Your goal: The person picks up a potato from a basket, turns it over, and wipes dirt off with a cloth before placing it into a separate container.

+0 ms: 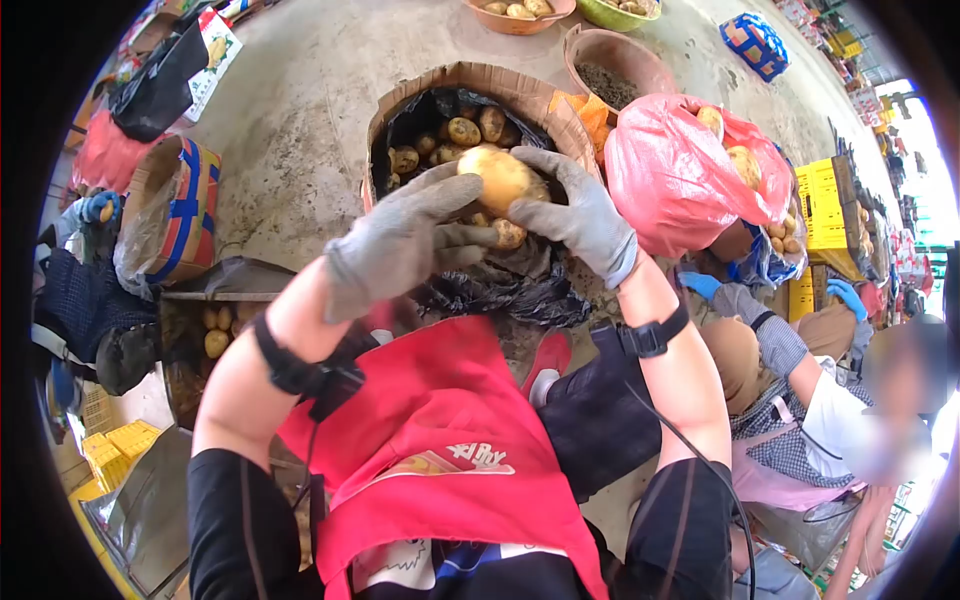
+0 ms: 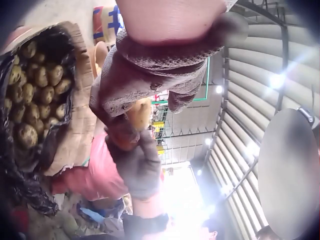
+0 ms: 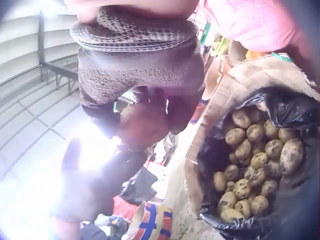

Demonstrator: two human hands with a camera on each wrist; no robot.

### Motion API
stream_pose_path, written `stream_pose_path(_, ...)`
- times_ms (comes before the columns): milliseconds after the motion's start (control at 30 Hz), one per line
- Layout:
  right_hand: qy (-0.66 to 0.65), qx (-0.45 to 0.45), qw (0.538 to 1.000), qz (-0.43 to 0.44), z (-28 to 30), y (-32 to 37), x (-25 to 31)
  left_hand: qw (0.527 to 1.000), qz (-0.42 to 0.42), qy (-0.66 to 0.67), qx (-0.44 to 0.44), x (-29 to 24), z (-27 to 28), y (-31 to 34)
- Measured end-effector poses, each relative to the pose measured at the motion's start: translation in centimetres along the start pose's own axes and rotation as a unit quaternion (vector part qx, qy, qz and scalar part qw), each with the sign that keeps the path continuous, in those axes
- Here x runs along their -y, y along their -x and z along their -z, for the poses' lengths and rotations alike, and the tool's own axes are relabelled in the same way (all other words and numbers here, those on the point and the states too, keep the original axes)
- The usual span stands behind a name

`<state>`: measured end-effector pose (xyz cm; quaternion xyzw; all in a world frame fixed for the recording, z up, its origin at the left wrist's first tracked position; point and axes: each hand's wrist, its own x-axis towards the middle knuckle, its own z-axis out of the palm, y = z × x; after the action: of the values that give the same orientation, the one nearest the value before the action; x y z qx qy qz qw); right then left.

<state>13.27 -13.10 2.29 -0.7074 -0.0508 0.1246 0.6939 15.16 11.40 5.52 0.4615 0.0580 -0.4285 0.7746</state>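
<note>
Above a carton lined with black plastic, both gloved hands hold one large yellow potato (image 1: 492, 176). The right hand (image 1: 583, 210) grips its right side, fingers on top and thumb below. From the left, the left hand (image 1: 400, 232) has its thumb and fingers against it. A smaller potato (image 1: 508, 234) shows just under the large one, by the left fingertips. Several potatoes (image 1: 463, 131) fill the carton (image 1: 470, 74); the right wrist view shows soil-spotted potatoes (image 3: 242, 189) inside the black liner (image 3: 295, 107).
Right of the carton stands a pink plastic bag (image 1: 660, 190) with potatoes. Behind it is a brown tub (image 1: 625, 55) with soil in it. Another carton (image 1: 185, 215) stands at left, a yellow crate (image 1: 825, 205) at right. Another person sits at the right, wearing blue gloves (image 1: 700, 285).
</note>
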Motion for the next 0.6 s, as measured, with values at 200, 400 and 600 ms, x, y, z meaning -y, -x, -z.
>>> stream_pose_path(200,-0.184,-0.174,0.967,0.005,-1.9,1.9,-3.8,0.994,-0.037,0.064,0.079,3.8,2.4,-0.9)
stream_pose_path(400,0.100,-0.255,0.956,0.103,-3.8,1.7,-3.1,0.992,-0.105,0.040,0.063,4.8,3.0,-1.7)
stream_pose_path(600,0.157,-0.270,0.944,0.110,-3.5,0.5,-3.9,0.987,-0.148,0.031,0.048,5.0,2.1,-1.6)
